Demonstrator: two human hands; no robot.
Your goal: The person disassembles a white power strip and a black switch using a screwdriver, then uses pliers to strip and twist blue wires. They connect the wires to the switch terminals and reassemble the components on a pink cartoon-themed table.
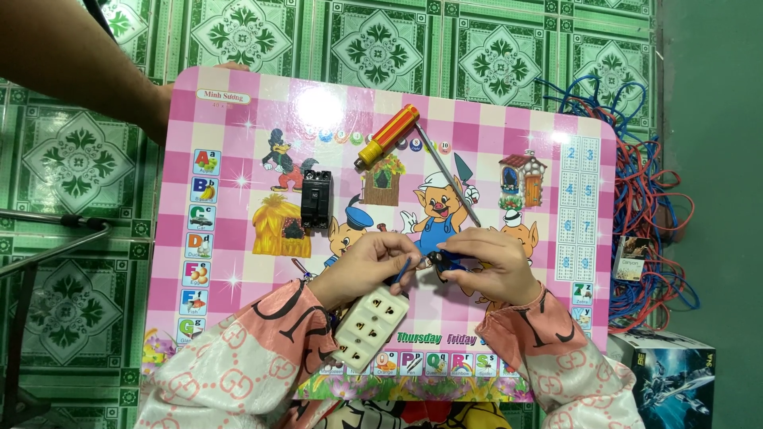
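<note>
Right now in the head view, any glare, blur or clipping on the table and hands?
Head view: overhead light leaves a white glare patch on the glossy pink table near its top edge, washing out the print there. Left hand and right hand are evenly lit and fairly sharp. The blue wire piece between them is small, detail unclear. Screwdriver is sharp.

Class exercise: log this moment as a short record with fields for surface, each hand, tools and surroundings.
Surface: pink checked cartoon table
Left hand: pinching a blue wire above a white socket block
Right hand: gripping a small black part
Tools: orange-handled screwdriver, black breaker
Surroundings: blue and red wire tangle at right; another person's arm at top left
</note>
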